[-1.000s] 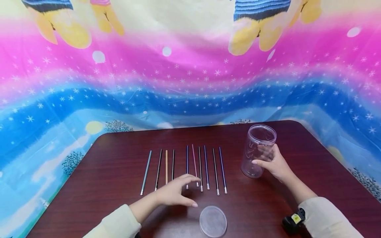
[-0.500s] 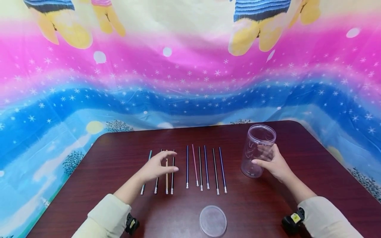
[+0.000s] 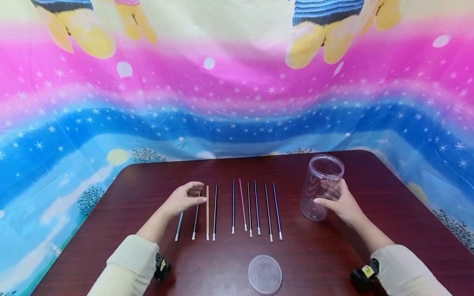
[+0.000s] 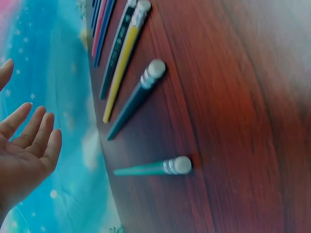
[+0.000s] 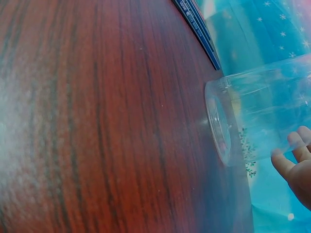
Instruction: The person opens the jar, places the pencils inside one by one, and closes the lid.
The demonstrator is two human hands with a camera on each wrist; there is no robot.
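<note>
Over the upper ends of the leftmost pencils hovers my left hand [image 3: 181,201], its fingers loosely bent with nothing between them. Part of the teal pencil [image 4: 146,168] and a dark pencil [image 4: 133,104] lies beneath it in the head view. Just right of the fingertips lie a yellow pencil [image 3: 207,213] and a black pencil [image 3: 215,213]. My right hand [image 3: 346,207] grips a clear plastic jar [image 3: 312,195], with the thumb on the near side and fingers round the far side. The jar stands upright on the table, its mouth uncovered.
Several more pencils, among them a pink pencil [image 3: 242,205] and a blue pencil [image 3: 277,211], lie in a row mid-table, eraser ends toward me. A round clear lid [image 3: 264,274] lies near the front. A printed cloth [image 3: 237,94] hangs behind the table [image 3: 314,259].
My left hand has moved left and away from me, from above the middle pencils to the leftmost ones. The right hand and the jar have stayed in place.
</note>
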